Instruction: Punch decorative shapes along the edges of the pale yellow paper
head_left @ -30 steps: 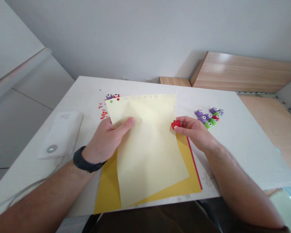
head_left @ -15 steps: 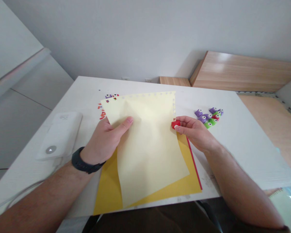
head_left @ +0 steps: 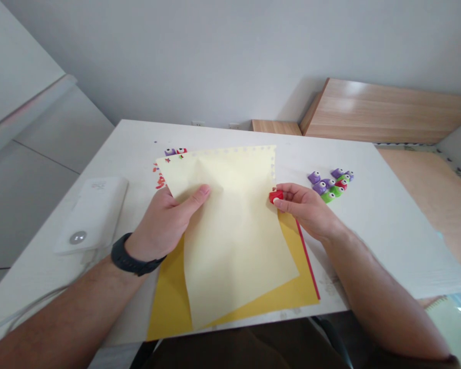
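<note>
Shifted leftward, the cream paper sheet (head_left: pixel 234 241) stands partly raised, held by the left grip (head_left: pixel 167 220), closed on its near side with the thumb on top. The right grip (head_left: pixel 303 207) pinches a small red craft punch (head_left: pixel 276 196) at the sheet's right edge, where a line of punched holes runs up and along the far side. Beneath the sheet lie yellow card (head_left: pixel 169 297) and a red sheet (head_left: pixel 308 261) on the white counter (head_left: pixel 388 230). Purple, green and red punches (head_left: pixel 330 185) cluster just ahead of the right grip.
</note>
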Demonstrator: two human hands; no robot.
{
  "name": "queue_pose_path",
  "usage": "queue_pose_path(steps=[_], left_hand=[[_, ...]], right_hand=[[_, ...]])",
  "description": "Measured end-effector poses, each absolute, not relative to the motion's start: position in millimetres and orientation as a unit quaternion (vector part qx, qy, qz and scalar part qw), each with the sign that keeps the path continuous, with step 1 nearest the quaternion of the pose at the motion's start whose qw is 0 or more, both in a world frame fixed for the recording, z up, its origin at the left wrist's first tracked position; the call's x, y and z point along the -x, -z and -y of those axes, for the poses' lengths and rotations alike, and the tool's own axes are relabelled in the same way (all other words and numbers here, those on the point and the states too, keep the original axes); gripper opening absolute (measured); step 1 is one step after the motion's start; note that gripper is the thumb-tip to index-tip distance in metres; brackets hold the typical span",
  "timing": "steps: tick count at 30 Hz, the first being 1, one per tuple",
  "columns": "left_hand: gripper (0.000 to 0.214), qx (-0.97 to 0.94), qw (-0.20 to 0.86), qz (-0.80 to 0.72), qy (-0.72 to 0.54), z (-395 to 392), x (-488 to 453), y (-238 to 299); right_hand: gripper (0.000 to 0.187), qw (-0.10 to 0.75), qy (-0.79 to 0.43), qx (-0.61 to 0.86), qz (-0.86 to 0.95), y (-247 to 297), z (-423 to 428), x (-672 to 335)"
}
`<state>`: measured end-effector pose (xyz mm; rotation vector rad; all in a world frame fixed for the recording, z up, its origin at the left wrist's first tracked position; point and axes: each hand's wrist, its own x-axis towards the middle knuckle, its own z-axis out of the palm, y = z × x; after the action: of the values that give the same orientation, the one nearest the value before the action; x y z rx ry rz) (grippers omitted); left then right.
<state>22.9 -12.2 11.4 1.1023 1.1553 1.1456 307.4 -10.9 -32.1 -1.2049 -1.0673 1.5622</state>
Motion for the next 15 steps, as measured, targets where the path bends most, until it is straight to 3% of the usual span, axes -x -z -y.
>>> queue_pose_path(steps=[15], left_hand=[[0.044, -0.47, 0.556, -0.487, -0.483, 14.1, -25.2, -14.7]], right_hand=[[0.041, 0.421, -0.622, 0.495, 0.437, 33.1, 10.5, -305.7]])
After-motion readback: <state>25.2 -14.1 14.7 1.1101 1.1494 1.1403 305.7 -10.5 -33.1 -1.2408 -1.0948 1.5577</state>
